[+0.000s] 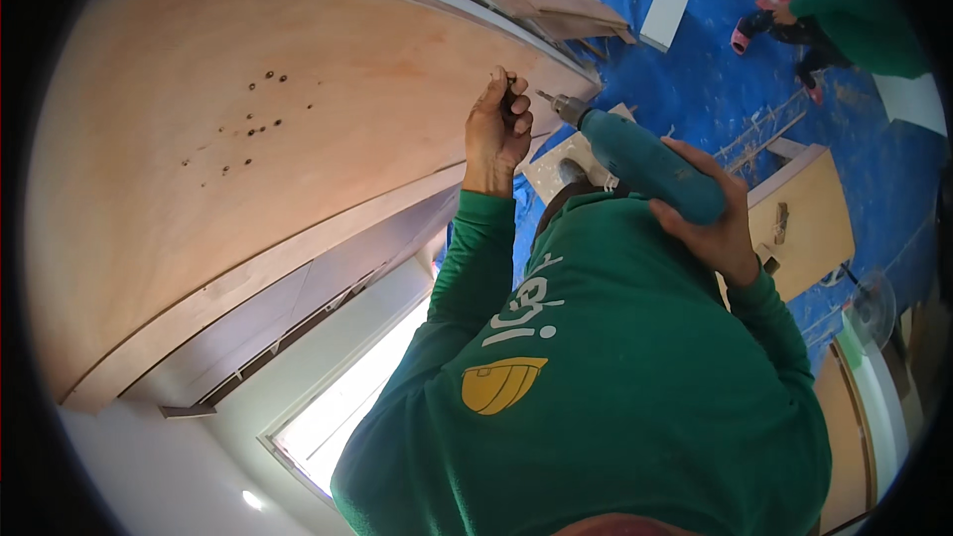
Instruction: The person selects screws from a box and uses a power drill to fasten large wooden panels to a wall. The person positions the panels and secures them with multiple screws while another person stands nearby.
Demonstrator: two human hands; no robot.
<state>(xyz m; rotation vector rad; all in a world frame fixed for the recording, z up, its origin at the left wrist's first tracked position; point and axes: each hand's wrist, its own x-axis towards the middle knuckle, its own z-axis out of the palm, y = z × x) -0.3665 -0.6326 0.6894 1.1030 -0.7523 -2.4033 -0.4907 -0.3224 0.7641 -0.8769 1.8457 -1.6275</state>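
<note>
My left hand [498, 124] is raised in front of the plywood panel [377, 129], its fingers curled round small dark pieces [510, 104] that look like screws. How many it holds is hidden by the fingers. A teal power drill [650, 164] is gripped in my right hand [725, 213], which wraps its body from behind. The drill's chuck [569, 111] and bit point left toward my left hand, with a small gap between them. Several dark round spots [263, 126], either screw heads or holes, are clustered on the left part of the panel.
A blue sheet [720, 79] covers the floor, with a white block [664, 18] on it. Another person in a green top [864, 20] is at the far right. A wooden board [799, 228] stands beside my right arm. A bright window [347, 392] is at lower left.
</note>
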